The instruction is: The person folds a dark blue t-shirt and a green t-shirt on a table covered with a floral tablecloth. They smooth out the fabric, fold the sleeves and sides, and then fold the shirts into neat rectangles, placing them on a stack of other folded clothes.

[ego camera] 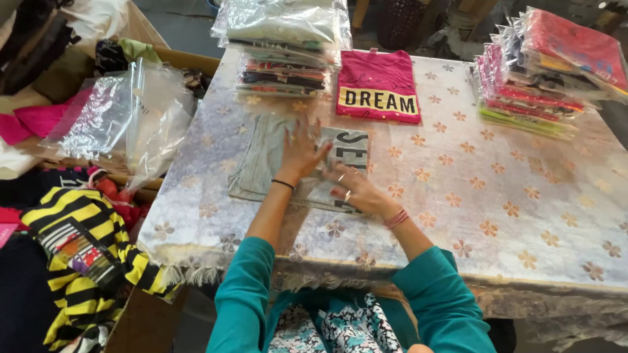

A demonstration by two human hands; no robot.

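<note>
At nine o'clock a yellow-and-black striped garment (85, 255) hangs over the edge of a cardboard box (140, 320), and above it, at ten o'clock, lie loose clear plastic bags (131, 121). On the table (523, 216), covered by a pale cloth with gold flowers, a grey folded shirt (261, 163) with dark lettering lies near the centre, slightly toward the near edge. The left hand (302, 151) lies flat on it with fingers spread, palm down. Just to its right, at about five o'clock from it, the right hand (353, 189) presses on the shirt's near right part, fingers bent and close together; whether it pinches the cloth cannot be told. At twelve o'clock stands a stack of shirts in clear bags (284, 49), rectangular and glossy. Right beside it lies a pink folded shirt (378, 85) with a yellow band of dark letters, unbagged. At two o'clock a second stack of bagged garments (546, 68), red, pink and green, leans at the table's far right corner.
</note>
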